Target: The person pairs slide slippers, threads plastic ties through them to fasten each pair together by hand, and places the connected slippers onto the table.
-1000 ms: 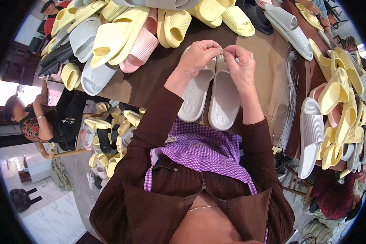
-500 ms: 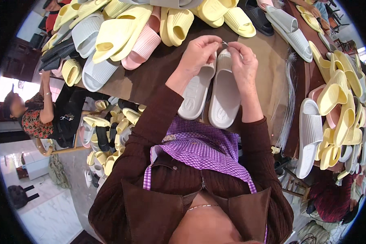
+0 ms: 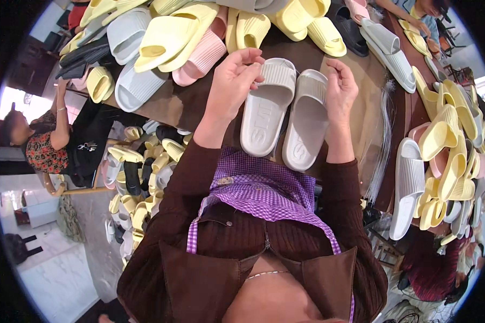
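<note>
A pair of light grey slide sandals lies before me, the left slide (image 3: 264, 121) and the right slide (image 3: 303, 141) with ribbed straps facing away and toes angled slightly apart. My left hand (image 3: 236, 81) is beside the left slide's strap, fingers curled and pinched together. At the right slide's outer edge is my right hand (image 3: 340, 91), thumb and fingertips pressed together. Whatever thin thing the fingertips may hold is too fine to make out. A bundle of thin clear strands (image 3: 381, 140) hangs over the brown table (image 3: 364, 72) to the right.
Yellow, grey, pink and black slides, including a yellow slide (image 3: 170, 40), are heaped along the far side. Another pile with a grey slide (image 3: 408, 185) stands at the right. More slides (image 3: 140, 177) lie below at left. A co-worker (image 3: 46, 140) is at the left, others at the right.
My hands, earlier pinched together above the straps, have moved apart to either side of the pair. The slides have shifted, their straps spreading apart. The whole view has moved a little.
</note>
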